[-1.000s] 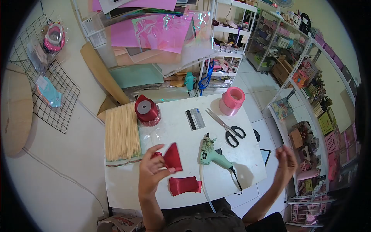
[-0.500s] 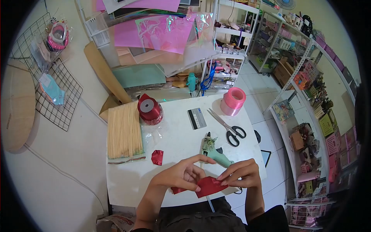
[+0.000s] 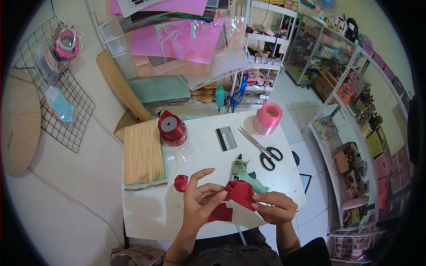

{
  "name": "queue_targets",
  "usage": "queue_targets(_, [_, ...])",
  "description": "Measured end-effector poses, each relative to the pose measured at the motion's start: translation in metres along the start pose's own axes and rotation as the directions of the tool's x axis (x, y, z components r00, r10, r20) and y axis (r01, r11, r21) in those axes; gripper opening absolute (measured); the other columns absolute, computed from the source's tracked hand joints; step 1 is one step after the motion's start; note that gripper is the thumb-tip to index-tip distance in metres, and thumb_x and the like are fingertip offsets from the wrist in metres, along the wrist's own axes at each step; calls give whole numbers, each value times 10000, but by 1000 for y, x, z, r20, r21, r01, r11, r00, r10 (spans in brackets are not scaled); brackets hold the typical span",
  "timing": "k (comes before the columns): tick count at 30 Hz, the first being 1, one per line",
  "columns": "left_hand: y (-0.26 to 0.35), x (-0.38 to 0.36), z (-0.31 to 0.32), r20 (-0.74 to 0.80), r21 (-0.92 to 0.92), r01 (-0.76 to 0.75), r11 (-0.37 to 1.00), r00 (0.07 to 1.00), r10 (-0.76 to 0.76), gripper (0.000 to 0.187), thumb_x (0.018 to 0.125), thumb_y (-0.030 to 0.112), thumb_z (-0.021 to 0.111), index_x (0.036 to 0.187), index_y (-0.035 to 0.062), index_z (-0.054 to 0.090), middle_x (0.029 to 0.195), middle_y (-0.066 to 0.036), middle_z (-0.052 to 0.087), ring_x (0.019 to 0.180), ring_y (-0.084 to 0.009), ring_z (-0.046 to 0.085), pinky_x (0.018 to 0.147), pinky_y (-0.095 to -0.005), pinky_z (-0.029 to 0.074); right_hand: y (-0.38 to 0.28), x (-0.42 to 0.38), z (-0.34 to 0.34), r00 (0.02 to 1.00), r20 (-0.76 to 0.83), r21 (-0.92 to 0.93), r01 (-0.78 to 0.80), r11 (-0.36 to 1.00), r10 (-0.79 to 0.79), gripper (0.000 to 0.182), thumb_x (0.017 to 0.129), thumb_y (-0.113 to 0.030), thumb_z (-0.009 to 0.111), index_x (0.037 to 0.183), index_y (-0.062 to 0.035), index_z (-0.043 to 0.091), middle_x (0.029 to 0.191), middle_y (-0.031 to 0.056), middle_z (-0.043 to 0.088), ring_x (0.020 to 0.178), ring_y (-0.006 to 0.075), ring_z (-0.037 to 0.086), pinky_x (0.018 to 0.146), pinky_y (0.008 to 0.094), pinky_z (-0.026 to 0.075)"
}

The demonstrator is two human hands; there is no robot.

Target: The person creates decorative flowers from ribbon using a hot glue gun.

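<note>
Between my hands a piece of red ribbon (image 3: 241, 193) is held up, its left part curled over. My left hand (image 3: 202, 199) pinches its left edge with the thumb, the forefinger raised. On its lower right edge my right hand (image 3: 275, 207) has a pinch grip. Another red ribbon piece (image 3: 220, 213) lies on the white table (image 3: 146, 213) below my left hand. A small folded red piece (image 3: 181, 182) rests to the left. Just behind the held ribbon sits a green glue gun (image 3: 244, 172), partly covered by it.
Wooden sticks (image 3: 144, 153) lie at the table's left, beside a red ribbon roll (image 3: 173, 128). Farther back are a card (image 3: 226, 138), black-handled scissors (image 3: 266, 153) and pink ribbon rolls (image 3: 268, 118). Shelves (image 3: 328, 150) stand on the right.
Both hands have shifted, lifting the red ribbon up and away from my body. The ribbon's left part now curls over, and the piece on the table below shows more fully.
</note>
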State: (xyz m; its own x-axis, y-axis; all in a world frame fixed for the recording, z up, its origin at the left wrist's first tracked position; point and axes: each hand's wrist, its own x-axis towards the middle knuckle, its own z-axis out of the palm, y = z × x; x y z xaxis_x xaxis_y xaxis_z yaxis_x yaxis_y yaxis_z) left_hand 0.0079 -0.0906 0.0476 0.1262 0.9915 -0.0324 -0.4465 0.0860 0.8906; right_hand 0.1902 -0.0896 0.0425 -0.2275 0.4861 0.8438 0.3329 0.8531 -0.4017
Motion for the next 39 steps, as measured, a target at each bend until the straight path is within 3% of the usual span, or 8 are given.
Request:
queue_targets(2, [0, -2, 2, -57, 54, -112, 992, 992, 115, 517, 725, -25, 594, 1154, -10, 307, 765, -127, 598, 739, -132, 572, 683, -218, 440, -2, 0, 0, 1000, 20, -18, 13, 1000, -13, 168, 575, 33, 660, 733, -20, 642, 800, 113, 612, 655, 197, 612, 558, 248, 496])
queue_targets(11, [-6, -2, 5, -101, 161, -215, 963, 967, 233, 522, 721, -63, 581, 1146, -12, 282, 700, -115, 595, 672, -118, 573, 620, -207, 452, -2, -10, 7, 997, 66, -6, 41, 999, -40, 200, 579, 36, 633, 772, -17, 642, 870, 121, 599, 686, 211, 612, 575, 258, 502])
queue_targets(18, [-1, -2, 2, -82, 153, -211, 965, 971, 225, 560, 708, -82, 586, 1155, -9, 257, 682, -111, 594, 649, -108, 565, 610, -211, 442, -6, -8, 6, 996, 89, 41, 11, 999, -14, 206, 604, 27, 627, 807, -12, 635, 894, 131, 596, 705, 220, 610, 590, 265, 505])
queue_targets(22, [0, -3, 1, -32, 111, -152, 982, 987, 156, 567, 706, -80, 589, 1158, -7, 256, 681, -108, 593, 656, -104, 562, 611, -208, 434, -6, 0, 8, 999, 21, 64, -32, 997, 31, 212, 606, 27, 642, 813, -16, 634, 902, 128, 596, 705, 219, 609, 599, 270, 507])
queue_targets(27, [9, -2, 2, 47, 118, -37, 992, 998, 32, 538, 718, -61, 588, 1156, -6, 280, 696, -100, 590, 662, -99, 558, 619, -196, 426, 2, -5, 6, 992, 123, 228, -36, 973, 8, 178, 614, 9, 653, 789, -24, 641, 886, 129, 597, 697, 225, 610, 597, 284, 510])
queue_targets(30, [9, -1, 3, 28, 138, -15, 990, 1000, 11, 518, 698, -74, 581, 1139, -12, 317, 690, -89, 577, 646, -98, 555, 604, -186, 423, 2, -5, 7, 989, 146, 218, -37, 975, 5, 171, 614, -9, 656, 782, -43, 647, 862, 129, 597, 690, 229, 610, 593, 288, 510])
queue_targets(33, [5, -2, 1, 39, 127, -26, 992, 999, 21, 495, 749, -18, 569, 1161, -5, 294, 742, -101, 589, 697, -101, 557, 632, -191, 422, 1, -7, 8, 988, 156, 190, -44, 981, 14, 179, 611, -26, 659, 787, -62, 652, 850, 127, 594, 691, 231, 608, 588, 289, 506])
queue_targets(39, [3, -7, -1, 44, 4, -10, 1000, 999, 9, 484, 775, 17, 545, 1177, 5, 275, 760, -104, 585, 732, -117, 561, 657, -214, 434, 1, -7, 9, 985, 172, 116, -17, 993, -3, 188, 608, -32, 663, 793, -65, 649, 833, 130, 583, 691, 239, 602, 572, 289, 492])
